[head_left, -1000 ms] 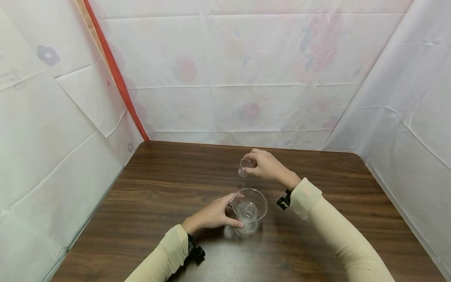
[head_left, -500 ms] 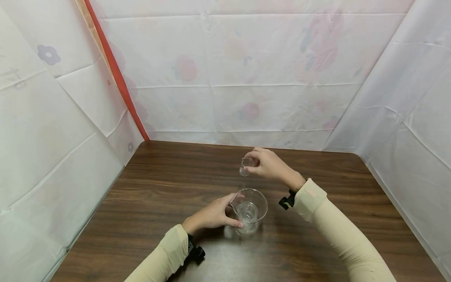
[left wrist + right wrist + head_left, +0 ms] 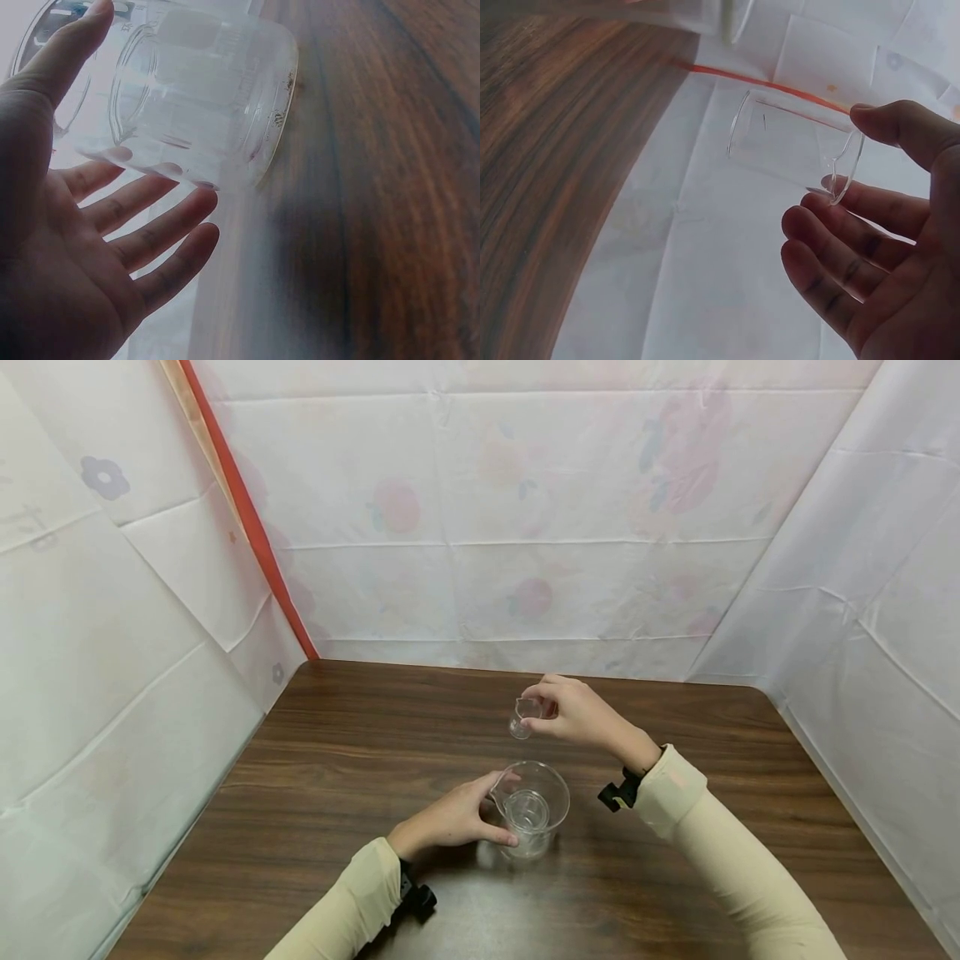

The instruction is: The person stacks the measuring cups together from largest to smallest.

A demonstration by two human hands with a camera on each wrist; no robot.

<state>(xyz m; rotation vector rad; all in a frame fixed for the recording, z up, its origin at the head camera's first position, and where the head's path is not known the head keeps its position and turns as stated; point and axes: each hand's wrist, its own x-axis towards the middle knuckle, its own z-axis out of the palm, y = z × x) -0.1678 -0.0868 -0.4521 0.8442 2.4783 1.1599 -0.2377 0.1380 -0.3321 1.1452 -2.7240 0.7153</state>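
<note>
A large clear glass beaker (image 3: 553,789) stands on the table, a smaller glass vessel (image 3: 527,810) nested inside it. My left hand (image 3: 457,812) holds the large beaker from the left, thumb on the near side and fingers on the far side. The left wrist view shows the thumb and fingertips against the beaker's wall (image 3: 217,82). Beyond it, above the table, my right hand (image 3: 573,714) pinches a small spouted glass beaker (image 3: 517,727) near its rim. In the right wrist view this small beaker (image 3: 787,139) looks empty, held between the thumb and fingertips.
The brown wood-grain table (image 3: 337,777) spreads around both hands. White printed sheets (image 3: 465,510) hang behind it and along both sides. A red strip (image 3: 247,510) runs down the back left corner.
My right hand has shifted very slightly to the right with the small beaker, whose tilt has altered a little. My left hand and the large beaker have stayed in place.
</note>
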